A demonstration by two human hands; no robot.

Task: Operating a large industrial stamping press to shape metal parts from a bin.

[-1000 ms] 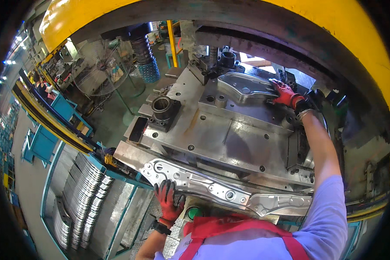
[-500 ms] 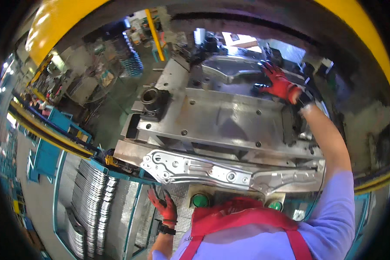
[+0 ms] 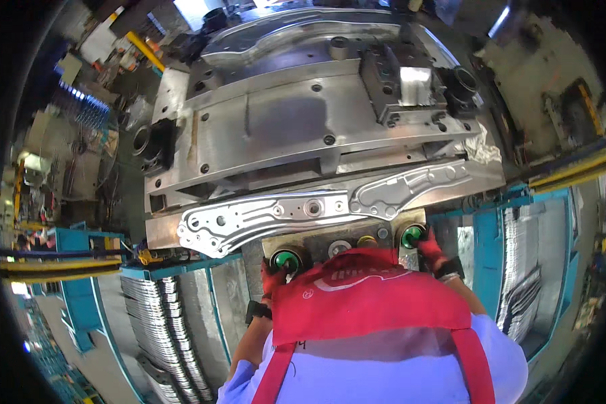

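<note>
My left hand (image 3: 271,277), in a red glove with dark fingertips, curls round the left green push button (image 3: 285,260), its fingers partly hidden by the apron. On the right green push button (image 3: 411,236) my gloved right hand (image 3: 432,249) rests in the same way, a dark fingertip over its face. Both buttons sit on a control box (image 3: 323,241) at my waist. Just beyond lies a shiny pressed metal part (image 3: 249,214) on the front ledge, meeting a duller pressed part (image 3: 411,190) on its right.
A large steel die (image 3: 269,124) fills the middle, with a curved forming section (image 3: 303,30) at the back. Dark guide bushings (image 3: 143,140) stand at its sides. Blue racks of stacked metal parts (image 3: 158,323) flank me. A pale rag (image 3: 481,145) lies at the die's right corner.
My right hand has come back from the far side of the die to the right button. The left hand has moved onto the left button. The view has turned.
</note>
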